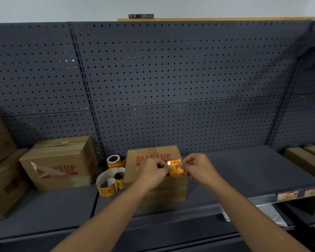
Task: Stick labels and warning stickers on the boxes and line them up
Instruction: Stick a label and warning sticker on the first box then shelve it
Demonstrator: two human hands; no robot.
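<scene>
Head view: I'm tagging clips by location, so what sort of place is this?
Probably a shop stockroom or store aisle: dark pegboard-backed shelving, cardboard boxes printed MAKEUP, and sticker rolls on the shelf.

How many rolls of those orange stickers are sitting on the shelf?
2. One roll stands at the back, between the left box and the middle box. The other roll lies in front of it, its strip uncoiled. More may hide behind the boxes.

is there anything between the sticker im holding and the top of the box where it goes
Nothing visible. Both hands, left hand and right hand, pinch the orange warning sticker right over the near top edge of the MAKEUP box. The sticker rolls sit off to the left, beside the box.
</scene>
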